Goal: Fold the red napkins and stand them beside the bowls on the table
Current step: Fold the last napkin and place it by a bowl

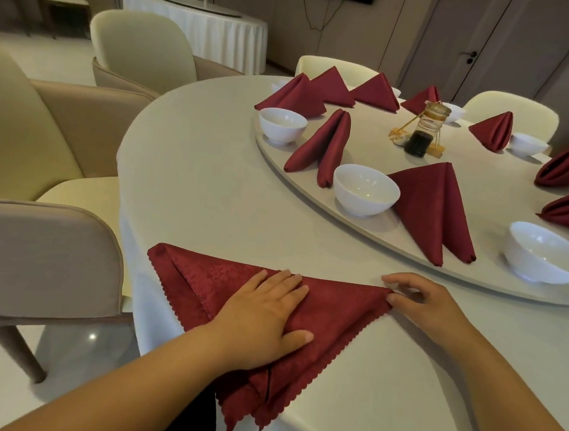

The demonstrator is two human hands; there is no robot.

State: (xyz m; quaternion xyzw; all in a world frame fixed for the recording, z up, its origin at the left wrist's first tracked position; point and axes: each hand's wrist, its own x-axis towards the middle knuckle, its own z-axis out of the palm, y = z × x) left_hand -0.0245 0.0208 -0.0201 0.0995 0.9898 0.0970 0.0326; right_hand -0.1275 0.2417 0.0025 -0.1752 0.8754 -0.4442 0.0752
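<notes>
In the lower middle of the frame a red napkin (pixel 336 316) lies spread as a broad triangle on the white tabletop (pixel 209 191), its scalloped lower point drooping over the near edge. The left hand (pixel 263 320) rests flat on the middle of the cloth, fingers straight and together, thumb out to the right, pressing it down. The right hand (pixel 423 304), just right of it, has its thumb and curled fingers closed on the napkin's right corner, pinching it against the tabletop. Above, in the right half of the frame, a pale turntable (pixel 368 143) carries white bowls and folded red napkins standing as peaked tents. The nearest bowl (pixel 366 189) sits at centre right with a standing napkin (pixel 431 207) touching its right side; another bowl (pixel 544 253) stands farther right, and a third bowl (pixel 281 125) higher up has a narrow folded napkin (pixel 323 146) just beside it. A sauce bottle (pixel 424 131) with dark liquid stands near the turntable's middle. Cream chairs (pixel 44 118) fill the left side of the frame.
</notes>
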